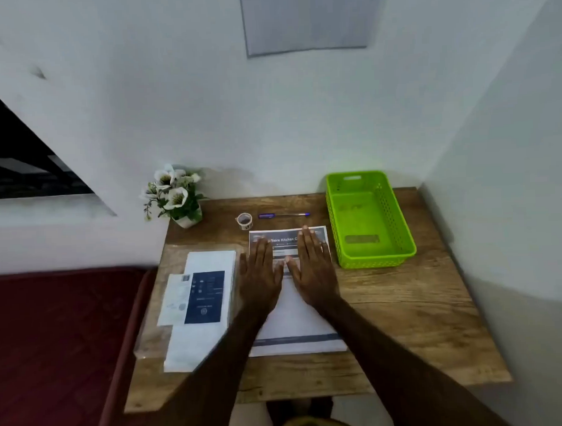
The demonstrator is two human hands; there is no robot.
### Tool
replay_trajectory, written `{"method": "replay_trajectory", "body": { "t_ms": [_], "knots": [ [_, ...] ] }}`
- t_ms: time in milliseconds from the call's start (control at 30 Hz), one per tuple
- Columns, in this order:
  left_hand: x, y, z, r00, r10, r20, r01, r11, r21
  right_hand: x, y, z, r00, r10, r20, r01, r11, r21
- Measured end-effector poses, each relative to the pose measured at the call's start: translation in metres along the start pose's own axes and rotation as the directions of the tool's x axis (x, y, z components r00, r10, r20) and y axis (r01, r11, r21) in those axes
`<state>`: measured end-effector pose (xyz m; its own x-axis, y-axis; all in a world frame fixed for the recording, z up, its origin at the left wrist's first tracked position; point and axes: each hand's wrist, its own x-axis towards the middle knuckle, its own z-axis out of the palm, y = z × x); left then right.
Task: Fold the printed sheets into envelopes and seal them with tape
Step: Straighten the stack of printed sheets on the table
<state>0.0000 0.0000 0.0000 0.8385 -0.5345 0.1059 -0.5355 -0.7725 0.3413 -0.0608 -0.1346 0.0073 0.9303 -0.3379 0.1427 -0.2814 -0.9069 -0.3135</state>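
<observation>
A printed sheet (297,320) with a dark header lies flat in the middle of the wooden table (404,304). My left hand (259,274) and my right hand (313,269) rest palm-down side by side on its upper half, fingers spread, holding nothing. A small roll of tape (244,220) stands just beyond the sheet's far left corner. To the left lies a stack of printed sheets (201,308) inside a clear sleeve, with a dark blue print on top.
A blue pen (284,215) lies beyond the sheet near the wall. An empty green plastic basket (369,219) stands at the right. A small pot of white flowers (177,197) sits at the table's far left corner. A dark red mattress (55,348) borders the left.
</observation>
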Motion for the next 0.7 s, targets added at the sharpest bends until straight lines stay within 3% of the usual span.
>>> {"method": "replay_trajectory", "body": {
  "t_ms": [233, 367, 700],
  "knots": [
    [-0.022, -0.012, 0.019, 0.992, -0.019, 0.128, 0.022, 1.000, -0.020, -0.034, 0.006, 0.023, 0.987, 0.028, 0.155, -0.020, 0.998, -0.056],
    [-0.025, -0.016, 0.024, 0.993, -0.009, 0.119, 0.011, 1.000, -0.016, -0.038, 0.008, 0.029, 0.982, 0.044, 0.184, -0.027, 0.995, -0.094],
    [0.003, -0.024, 0.011, 1.000, 0.022, -0.007, -0.022, 0.998, -0.060, -0.034, 0.010, 0.028, 0.993, 0.002, 0.117, -0.005, 0.999, 0.033]
  ]
}}
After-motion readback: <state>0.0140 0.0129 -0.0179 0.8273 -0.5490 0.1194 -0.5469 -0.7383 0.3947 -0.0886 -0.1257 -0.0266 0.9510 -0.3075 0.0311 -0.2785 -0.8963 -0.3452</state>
